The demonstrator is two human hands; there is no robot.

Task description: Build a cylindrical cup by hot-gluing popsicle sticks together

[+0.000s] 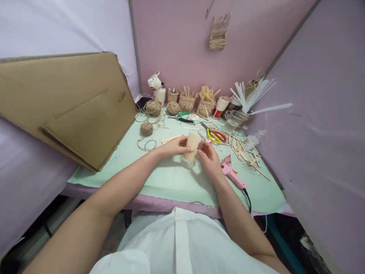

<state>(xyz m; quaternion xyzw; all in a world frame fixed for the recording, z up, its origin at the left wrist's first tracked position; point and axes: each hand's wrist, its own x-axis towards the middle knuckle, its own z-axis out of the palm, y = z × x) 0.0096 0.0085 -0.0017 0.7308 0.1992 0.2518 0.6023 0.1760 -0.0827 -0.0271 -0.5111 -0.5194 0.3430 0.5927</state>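
Observation:
Above the middle of the table, my left hand (179,146) is closed around a clear plastic cup with flat wooden craft sticks (192,147) side by side on its wall. The cup is tilted, and its see-through end shows at the bottom. My right hand (208,156) is at the cup's right side with fingers curled against it; its fingertips are partly hidden there. To the right of that hand lies a pink glue gun (231,174), its black cord running off the front edge. Loose wooden sticks (171,140) rest behind my left hand.
Yellow- and red-handled scissors (213,136), green-handled pliers (185,120) and broken stick pieces (242,152) lie farther back. Twine balls (146,128) sit left. Stick-filled cups (206,106) and a container of white glue sticks (236,120) line the back. A cardboard panel (85,114) leans at left.

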